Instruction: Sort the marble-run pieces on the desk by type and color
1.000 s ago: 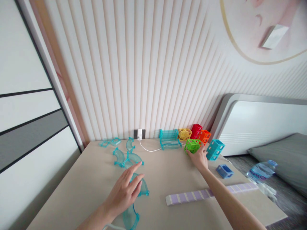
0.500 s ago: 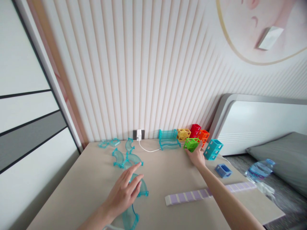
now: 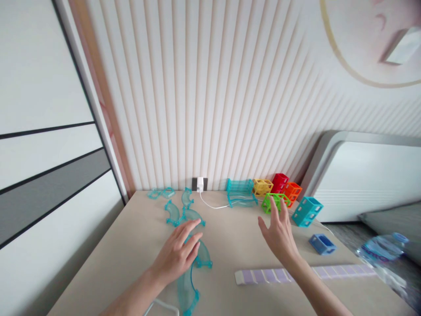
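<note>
— We are at a pale table (image 3: 131, 250) pushed against a ribbed wall (image 3: 213, 87), with a bed headboard (image 3: 368, 175) off to the right. What has changed for us?

— Our right hand (image 3: 279, 235) has let go. Half a second ago it was up against the green block (image 3: 267, 204). Now it hangs above the table, drawn back toward us, fingers spread and holding nothing.

— So where is that block?

— On the table near the back right, just in front of the orange block (image 3: 292, 190) and beside the yellow block (image 3: 262, 187). We judge it set down, since nothing touches it, though our raised fingers hide part of it.

— And our left hand (image 3: 177, 256)?

— Unchanged. It lies flat, fingers loose and extended, on a curved track piece (image 3: 202, 256) near the table's middle, resting rather than gripping. A second curved piece (image 3: 187, 289) lies just nearer us.

— What else is around?

— A red block (image 3: 280, 181) sits behind the orange one. A teal track stack (image 3: 241, 192) stands left of the yellow block, and a tall teal block (image 3: 307, 211) stands to the right. Nearer us are a small blue block (image 3: 322, 244) and a lilac strip (image 3: 259, 276) under our right forearm. A water bottle (image 3: 381, 248) shows at the far right, blurred.

— Anything in the way?

— The charger (image 3: 200, 184) has a cable (image 3: 213, 205) trailing along the back toward the blocks, and the tall teal block stands close on the green one's right.
</note>
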A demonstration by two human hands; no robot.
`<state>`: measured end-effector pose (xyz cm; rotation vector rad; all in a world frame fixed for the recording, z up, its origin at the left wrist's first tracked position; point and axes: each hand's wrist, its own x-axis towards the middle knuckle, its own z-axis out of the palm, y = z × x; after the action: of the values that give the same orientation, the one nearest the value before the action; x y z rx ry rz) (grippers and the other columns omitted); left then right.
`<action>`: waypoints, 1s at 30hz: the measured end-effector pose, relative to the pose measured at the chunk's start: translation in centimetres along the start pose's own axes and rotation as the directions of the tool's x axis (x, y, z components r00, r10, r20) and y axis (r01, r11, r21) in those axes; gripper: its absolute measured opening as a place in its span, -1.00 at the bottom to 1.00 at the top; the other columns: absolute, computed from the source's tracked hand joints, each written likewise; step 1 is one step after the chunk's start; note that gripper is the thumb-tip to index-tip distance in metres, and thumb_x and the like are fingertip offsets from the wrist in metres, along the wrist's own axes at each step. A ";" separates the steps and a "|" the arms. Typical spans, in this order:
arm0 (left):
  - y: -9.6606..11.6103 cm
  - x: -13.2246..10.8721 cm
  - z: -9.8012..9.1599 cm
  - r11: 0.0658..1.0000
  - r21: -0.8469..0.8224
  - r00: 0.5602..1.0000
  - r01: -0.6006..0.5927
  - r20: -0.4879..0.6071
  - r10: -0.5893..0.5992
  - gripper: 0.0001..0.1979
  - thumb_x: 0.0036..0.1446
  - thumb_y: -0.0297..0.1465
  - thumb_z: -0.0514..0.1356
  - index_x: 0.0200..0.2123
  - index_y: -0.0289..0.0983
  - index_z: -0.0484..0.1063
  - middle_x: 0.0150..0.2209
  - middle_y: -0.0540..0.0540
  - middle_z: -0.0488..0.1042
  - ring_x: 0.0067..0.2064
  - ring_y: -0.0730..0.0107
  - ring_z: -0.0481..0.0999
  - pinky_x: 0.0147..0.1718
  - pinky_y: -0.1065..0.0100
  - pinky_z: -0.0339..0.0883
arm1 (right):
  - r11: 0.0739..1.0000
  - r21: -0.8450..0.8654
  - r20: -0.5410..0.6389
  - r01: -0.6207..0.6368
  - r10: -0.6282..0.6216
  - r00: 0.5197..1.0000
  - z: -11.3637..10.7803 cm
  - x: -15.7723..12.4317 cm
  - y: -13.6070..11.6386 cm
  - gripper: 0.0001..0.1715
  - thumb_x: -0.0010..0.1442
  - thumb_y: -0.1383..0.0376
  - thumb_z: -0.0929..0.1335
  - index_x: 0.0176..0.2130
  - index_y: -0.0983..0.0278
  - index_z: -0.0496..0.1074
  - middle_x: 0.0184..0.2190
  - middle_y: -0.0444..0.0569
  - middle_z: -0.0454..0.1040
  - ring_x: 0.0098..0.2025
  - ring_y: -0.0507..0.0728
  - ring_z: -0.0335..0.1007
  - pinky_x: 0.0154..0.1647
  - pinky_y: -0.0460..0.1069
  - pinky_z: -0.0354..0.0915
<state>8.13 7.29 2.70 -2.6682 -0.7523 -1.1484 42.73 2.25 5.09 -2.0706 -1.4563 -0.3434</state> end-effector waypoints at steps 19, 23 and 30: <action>-4.1 -1.5 -0.5 0.999 0.030 0.990 0.032 0.138 -0.036 -0.76 0.35 -0.37 0.10 -0.01 -0.24 0.51 -0.05 -0.19 0.59 0.03 0.13 0.55 0.06 0.11 0.46 | 0.662 0.532 0.406 0.529 -0.747 0.526 0.9 -8.1 -14.5 -0.41 0.28 0.05 0.42 0.24 0.10 0.39 0.30 0.06 0.38 0.34 0.32 0.26 0.38 0.26 0.16; -4.1 -1.5 -0.8 0.994 -0.003 0.980 0.111 0.165 -0.109 -0.80 0.34 -0.38 0.11 -0.08 -0.21 0.53 -0.04 -0.16 0.58 0.02 0.17 0.56 0.05 0.15 0.47 | 0.640 0.534 0.416 0.553 -0.768 0.487 1.5 -8.5 -13.9 -0.46 0.31 0.05 0.39 0.22 0.11 0.41 0.28 0.06 0.42 0.32 0.34 0.29 0.37 0.27 0.18; -3.5 -1.7 -1.2 0.987 -0.060 0.961 0.151 0.242 -0.133 -0.76 0.31 -0.31 0.17 -0.01 -0.18 0.50 0.05 -0.14 0.54 0.10 0.17 0.52 0.11 0.16 0.45 | 0.617 0.563 0.359 0.550 -0.782 0.510 2.5 -9.3 -14.1 -0.62 0.32 0.20 0.37 0.12 0.12 0.44 0.10 -0.05 0.55 0.20 0.20 0.41 0.34 0.10 0.18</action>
<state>4.65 9.24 2.08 -2.8938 -0.9704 -0.9138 25.97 -0.07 2.64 -1.2037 -2.4849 0.3269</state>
